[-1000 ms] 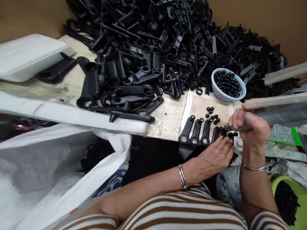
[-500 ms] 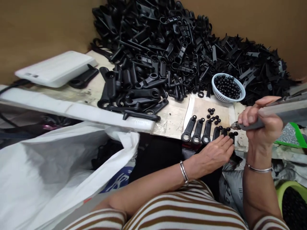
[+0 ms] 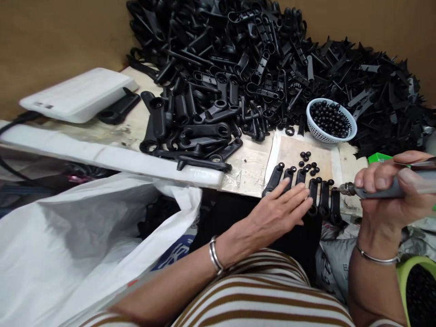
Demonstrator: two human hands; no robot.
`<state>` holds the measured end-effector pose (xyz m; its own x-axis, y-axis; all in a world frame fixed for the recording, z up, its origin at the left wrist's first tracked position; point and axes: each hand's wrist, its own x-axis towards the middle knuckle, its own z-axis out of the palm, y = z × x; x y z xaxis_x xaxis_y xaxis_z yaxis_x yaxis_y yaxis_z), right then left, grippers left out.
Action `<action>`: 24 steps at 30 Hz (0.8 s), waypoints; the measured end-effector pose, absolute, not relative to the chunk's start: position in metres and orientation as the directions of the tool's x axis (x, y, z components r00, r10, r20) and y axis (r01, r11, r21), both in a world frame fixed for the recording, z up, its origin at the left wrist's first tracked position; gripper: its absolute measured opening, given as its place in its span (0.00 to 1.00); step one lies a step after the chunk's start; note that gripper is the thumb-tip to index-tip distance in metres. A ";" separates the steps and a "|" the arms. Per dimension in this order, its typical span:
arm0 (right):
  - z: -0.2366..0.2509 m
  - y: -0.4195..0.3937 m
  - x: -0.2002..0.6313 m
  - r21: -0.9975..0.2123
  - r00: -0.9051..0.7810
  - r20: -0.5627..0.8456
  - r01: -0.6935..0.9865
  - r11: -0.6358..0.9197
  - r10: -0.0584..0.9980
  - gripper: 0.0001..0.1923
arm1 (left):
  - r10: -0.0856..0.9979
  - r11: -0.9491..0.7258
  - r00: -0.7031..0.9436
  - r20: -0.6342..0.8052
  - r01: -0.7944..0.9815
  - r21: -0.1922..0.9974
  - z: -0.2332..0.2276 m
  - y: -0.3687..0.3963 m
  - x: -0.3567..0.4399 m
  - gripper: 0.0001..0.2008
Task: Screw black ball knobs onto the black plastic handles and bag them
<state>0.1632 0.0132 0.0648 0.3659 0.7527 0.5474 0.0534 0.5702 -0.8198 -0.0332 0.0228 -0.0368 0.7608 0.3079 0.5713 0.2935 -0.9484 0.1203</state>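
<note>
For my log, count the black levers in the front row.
6: the leftmost three levers, partly covered by the left hand; the other three levers, to its right, nearer the tool in the right hand. Others could be hidden.

Narrow bare gap at the near edge of the bench (image 3: 252,178)
It lies between the white strip (image 3: 112,156) and the black levers (image 3: 324,200); the left hand (image 3: 284,206) overhangs the leftmost levers, the tool (image 3: 371,193) in the right hand (image 3: 384,211) bars the right end, and basket (image 3: 317,131) and heaped parts (image 3: 234,93) block the far edge.
</note>
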 end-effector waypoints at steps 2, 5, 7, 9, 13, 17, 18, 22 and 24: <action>0.063 0.017 0.153 -0.819 0.376 0.540 0.030 0.573 0.753 0.06 | 0.349 -0.935 0.767 0.539 0.325 0.142 -0.043 0.028 -0.040 0.18; 0.060 0.028 0.139 -0.814 0.399 0.532 -0.003 0.581 0.747 0.07 | 0.361 -0.930 0.755 0.547 0.335 0.152 -0.049 0.031 -0.039 0.14; 0.058 0.037 0.132 -0.805 0.403 0.545 0.005 0.594 0.735 0.06 | 0.366 -0.928 0.749 0.552 0.339 0.155 -0.049 0.031 -0.037 0.13; 0.057 0.045 0.128 -0.804 0.413 0.549 0.025 0.594 0.726 0.06 | 0.375 -0.924 0.740 0.559 0.347 0.161 -0.048 0.031 -0.035 0.13; 0.054 0.057 0.126 -0.802 0.418 0.565 0.074 0.593 0.711 0.08 | 0.380 -0.920 0.718 0.583 0.356 0.161 -0.048 0.030 -0.034 0.13; 0.052 0.060 0.126 -0.814 0.406 0.554 0.078 0.576 0.727 0.08 | 0.384 -0.916 0.696 0.607 0.370 0.156 -0.050 0.029 -0.033 0.12; 0.052 0.061 0.125 -0.816 0.410 0.550 0.075 0.574 0.728 0.08 | 0.384 -0.916 0.689 0.614 0.370 0.157 -0.050 0.029 -0.033 0.12; 0.051 0.063 0.123 -0.822 0.414 0.535 0.053 0.567 0.736 0.06 | 0.380 -0.918 0.669 0.638 0.359 0.171 -0.050 0.030 -0.033 0.12; 0.050 0.064 0.122 -0.817 0.401 0.541 0.039 0.576 0.739 0.06 | 0.382 -0.917 0.658 0.648 0.358 0.177 -0.050 0.030 -0.032 0.12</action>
